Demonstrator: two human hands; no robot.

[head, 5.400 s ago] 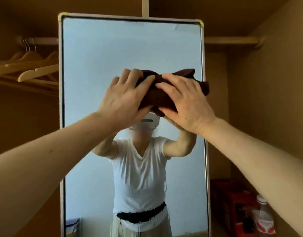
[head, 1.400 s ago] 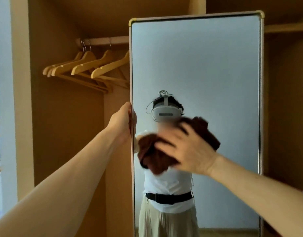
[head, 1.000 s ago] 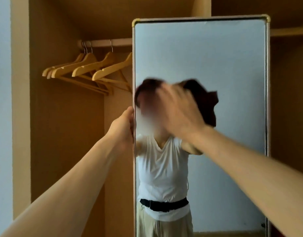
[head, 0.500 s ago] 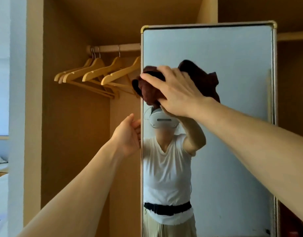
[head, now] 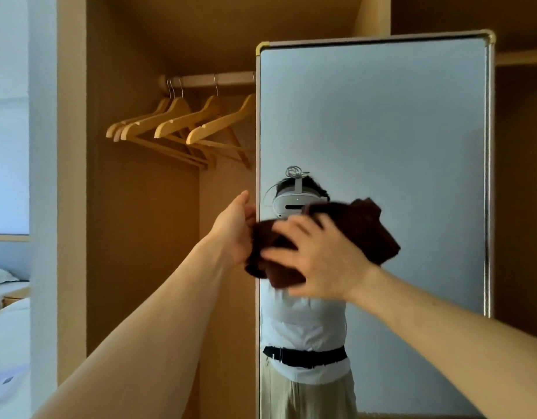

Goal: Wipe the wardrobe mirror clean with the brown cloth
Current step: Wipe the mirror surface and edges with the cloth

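The tall wardrobe mirror (head: pixel 397 122) stands upright in a thin metal frame at the right of the view. A bunched brown cloth (head: pixel 370 231) lies against its glass at mid height, near the left edge. My right hand (head: pixel 318 261) presses the cloth flat to the mirror with spread fingers; it is a little blurred. My left hand (head: pixel 235 228) grips the mirror's left frame edge, its fingers hidden behind the frame and the cloth. The glass reflects a person in a white shirt.
Several wooden hangers (head: pixel 182 125) hang from a rail (head: pixel 206 80) in the open wardrobe bay left of the mirror. A wardrobe side panel (head: pixel 70 176) rises further left, with a bed (head: pixel 7 328) beyond it. Shelving (head: pixel 521 55) sits right of the mirror.
My right hand has swept the cloth down the mirror from upper left to mid height. My left hand stays at the frame's left edge. The view has shifted slightly.
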